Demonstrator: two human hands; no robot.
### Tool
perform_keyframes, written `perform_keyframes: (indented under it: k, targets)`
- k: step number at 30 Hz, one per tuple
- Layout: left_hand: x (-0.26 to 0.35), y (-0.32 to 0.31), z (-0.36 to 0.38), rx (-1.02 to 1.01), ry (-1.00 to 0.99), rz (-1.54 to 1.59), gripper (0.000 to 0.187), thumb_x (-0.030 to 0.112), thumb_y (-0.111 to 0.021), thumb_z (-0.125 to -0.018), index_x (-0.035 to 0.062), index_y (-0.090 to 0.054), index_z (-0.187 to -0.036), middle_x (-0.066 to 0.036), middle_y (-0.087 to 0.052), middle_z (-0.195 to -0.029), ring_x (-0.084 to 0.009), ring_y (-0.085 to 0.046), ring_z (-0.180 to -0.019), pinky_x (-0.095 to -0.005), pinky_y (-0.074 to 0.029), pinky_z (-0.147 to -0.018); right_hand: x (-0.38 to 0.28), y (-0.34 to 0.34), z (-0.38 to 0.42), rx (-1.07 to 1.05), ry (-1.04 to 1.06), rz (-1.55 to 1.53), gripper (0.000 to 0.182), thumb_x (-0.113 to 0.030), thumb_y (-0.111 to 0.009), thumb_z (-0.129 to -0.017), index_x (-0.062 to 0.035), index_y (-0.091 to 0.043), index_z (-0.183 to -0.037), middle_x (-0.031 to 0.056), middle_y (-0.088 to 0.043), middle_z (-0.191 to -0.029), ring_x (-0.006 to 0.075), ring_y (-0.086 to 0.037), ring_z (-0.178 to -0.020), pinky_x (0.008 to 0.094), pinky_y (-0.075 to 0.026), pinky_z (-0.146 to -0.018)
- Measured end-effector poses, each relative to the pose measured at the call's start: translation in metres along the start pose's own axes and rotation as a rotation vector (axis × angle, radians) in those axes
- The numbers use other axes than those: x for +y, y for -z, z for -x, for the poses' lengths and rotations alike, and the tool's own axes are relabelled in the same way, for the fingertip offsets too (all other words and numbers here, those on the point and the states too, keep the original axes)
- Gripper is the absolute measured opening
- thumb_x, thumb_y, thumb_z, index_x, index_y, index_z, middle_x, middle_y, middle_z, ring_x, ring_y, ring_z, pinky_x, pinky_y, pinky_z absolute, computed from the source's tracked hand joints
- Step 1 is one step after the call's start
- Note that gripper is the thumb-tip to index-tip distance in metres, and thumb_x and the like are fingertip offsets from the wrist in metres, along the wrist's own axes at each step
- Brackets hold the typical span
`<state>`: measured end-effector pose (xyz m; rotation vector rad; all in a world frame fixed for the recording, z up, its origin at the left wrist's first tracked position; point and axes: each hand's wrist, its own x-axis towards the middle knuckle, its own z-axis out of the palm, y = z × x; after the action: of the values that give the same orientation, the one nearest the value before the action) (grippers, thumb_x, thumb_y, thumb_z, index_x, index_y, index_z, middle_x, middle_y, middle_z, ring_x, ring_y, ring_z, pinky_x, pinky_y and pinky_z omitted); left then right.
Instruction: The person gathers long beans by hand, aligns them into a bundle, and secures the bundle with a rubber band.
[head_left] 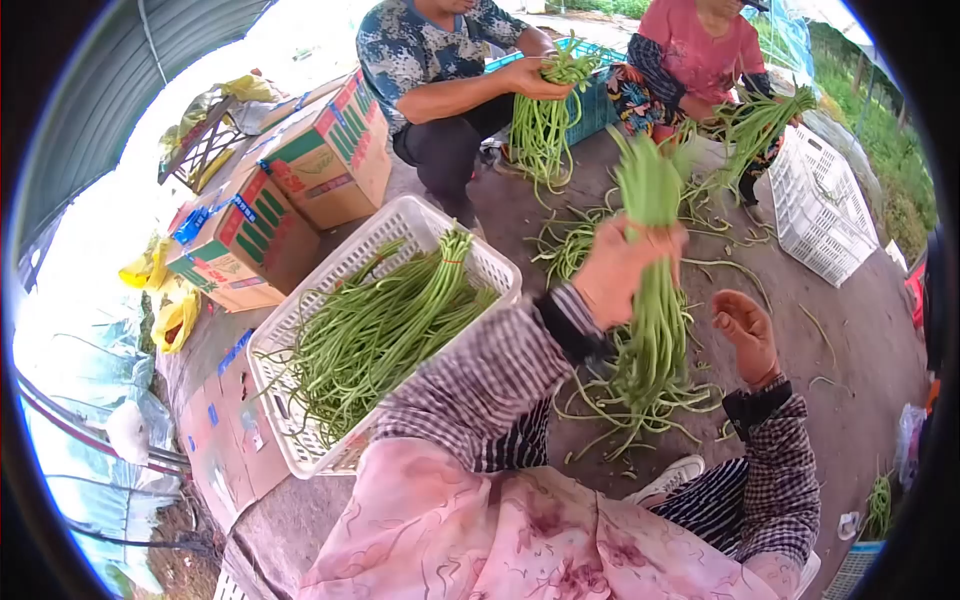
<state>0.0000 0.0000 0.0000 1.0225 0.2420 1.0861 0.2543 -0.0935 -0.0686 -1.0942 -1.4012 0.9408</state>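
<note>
My left hand (628,272) is wrapped round a thick bundle of long green beans (655,340), held upright in front of me; the bundle's upper end is blurred. To its right, my right hand (748,335) is raised with its fingers curled loosely apart, touching nothing. Loose beans (570,245) lie on the ground behind and below the held bundle. On the left, a white plastic crate (292,440) holds many long beans (375,330), with one banded bunch (452,262) on top.
Two people squat ahead, one holding beans (540,130) at the top centre, the other holding a bunch (765,120) at the upper right. Cardboard boxes (330,150) stand behind the crate. Another white crate (820,205) stands right of the second person. A blue-green crate (592,105) sits between them.
</note>
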Motion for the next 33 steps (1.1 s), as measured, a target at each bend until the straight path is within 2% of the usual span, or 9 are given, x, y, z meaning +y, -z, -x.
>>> perform_keyframes:
  k: [6, 11, 17, 19, 22, 23, 25, 28, 33]
  targets:
    - [0.162, 0.043, 0.007, -0.096, -0.273, 0.014, 0.012, 0.016, -0.057, -0.082, 0.0064, -0.053, -0.089, -0.005, -0.056, -0.078, -0.0175, -0.055, -0.07, -0.0341, -0.047, -0.068, 0.016, -0.007, 0.001, -0.147, -0.323, -0.104, 0.022, -0.015, -0.059, -0.085, -0.0021, -0.055, -0.102, -0.0026, -0.056, -0.078, 0.0055, -0.05, -0.066, 0.0209, -0.042, -0.059]
    - [0.311, 0.021, 0.069, 0.134, -0.64, -0.662, 0.011, 0.006, -0.056, -0.079, 0.0031, -0.056, -0.089, -0.006, -0.054, -0.087, -0.0185, -0.053, -0.073, -0.0341, -0.046, -0.073, 0.03, -0.017, -0.003, -0.18, -0.391, -0.13, 0.019, -0.013, -0.059, -0.085, -0.0027, -0.054, -0.099, -0.0031, -0.055, -0.079, 0.0042, -0.049, -0.066, 0.0188, -0.041, -0.056]
    - [0.359, -0.017, 0.121, 0.232, -0.939, -1.781, 0.025, 0.016, -0.067, -0.074, -0.001, -0.062, -0.091, -0.006, -0.058, -0.096, -0.0124, -0.056, -0.076, -0.0246, -0.046, -0.064, 0.026, -0.003, -0.005, -0.256, -0.363, -0.086, 0.018, -0.01, -0.057, -0.085, -0.0019, -0.051, -0.1, -0.0025, -0.052, -0.081, 0.005, -0.048, -0.065, 0.019, -0.04, -0.056]
    - [0.343, -0.002, 0.111, 0.694, -0.744, -1.97, 0.034, 0.024, -0.074, -0.069, 0.0005, -0.062, -0.091, -0.004, -0.061, -0.083, -0.0092, -0.056, -0.069, -0.0222, -0.045, -0.06, 0.023, -0.002, -0.005, -0.264, -0.366, -0.059, 0.019, -0.01, -0.056, -0.085, -0.0016, -0.051, -0.101, -0.0024, -0.053, -0.082, 0.005, -0.048, -0.066, 0.019, -0.041, -0.057]
    - [0.289, 0.064, 0.102, 0.517, -0.367, -2.087, 0.041, 0.023, -0.073, -0.067, 0.002, -0.059, -0.099, -0.002, -0.062, -0.082, -0.0079, -0.056, -0.073, -0.0246, -0.046, -0.067, 0.016, -0.007, -0.001, -0.236, -0.38, -0.013, 0.02, -0.01, -0.056, -0.085, -0.0012, -0.051, -0.102, -0.0023, -0.053, -0.084, 0.0049, -0.049, -0.07, 0.019, -0.041, -0.06]
    - [0.264, 0.104, 0.105, 0.511, -0.245, -1.954, 0.049, 0.025, -0.073, -0.06, 0.0024, -0.058, -0.1, -0.01, -0.063, -0.083, -0.018, -0.061, -0.074, -0.0306, -0.048, -0.069, 0.009, -0.006, 0.001, -0.205, -0.389, 0.024, 0.021, -0.011, -0.057, -0.085, -0.0011, -0.052, -0.103, -0.0023, -0.054, -0.085, 0.0047, -0.049, -0.072, 0.019, -0.042, -0.062]
    - [0.195, 0.169, 0.115, 0.325, -0.309, -1.841, 0.045, 0.02, -0.07, -0.058, 0.0019, -0.056, -0.096, -0.014, -0.062, -0.082, -0.0253, -0.062, -0.079, -0.034, -0.047, -0.07, -0.011, -0.013, 0.004, -0.197, -0.453, 0.065, 0.023, -0.013, -0.058, -0.084, -0.0009, -0.053, -0.102, -0.0022, -0.055, -0.088, 0.0046, -0.05, -0.076, 0.0191, -0.042, -0.067]
    - [0.097, 0.261, 0.143, 0.328, 0.365, -1.85, 0.046, 0.026, -0.074, -0.06, -0.0002, -0.051, -0.09, -0.016, -0.058, -0.079, -0.0304, -0.059, -0.078, -0.0359, -0.045, -0.07, -0.016, -0.014, 0.008, -0.256, -0.534, 0.052, 0.023, -0.015, -0.062, -0.083, -0.0003, -0.054, -0.099, -0.0016, -0.056, -0.089, 0.0054, -0.05, -0.079, 0.0201, -0.043, -0.071]
    - [0.026, 0.288, 0.124, 0.419, 0.491, -1.638, 0.042, 0.027, -0.075, -0.059, 0.0004, -0.056, -0.086, -0.015, -0.056, -0.078, -0.0285, -0.054, -0.07, -0.037, -0.044, -0.066, -0.013, -0.017, 0.009, -0.278, -0.595, 0.07, 0.025, -0.012, -0.063, -0.081, 0.0008, -0.054, -0.1, -0.0011, -0.056, -0.088, 0.0063, -0.051, -0.08, 0.0217, -0.044, -0.072]
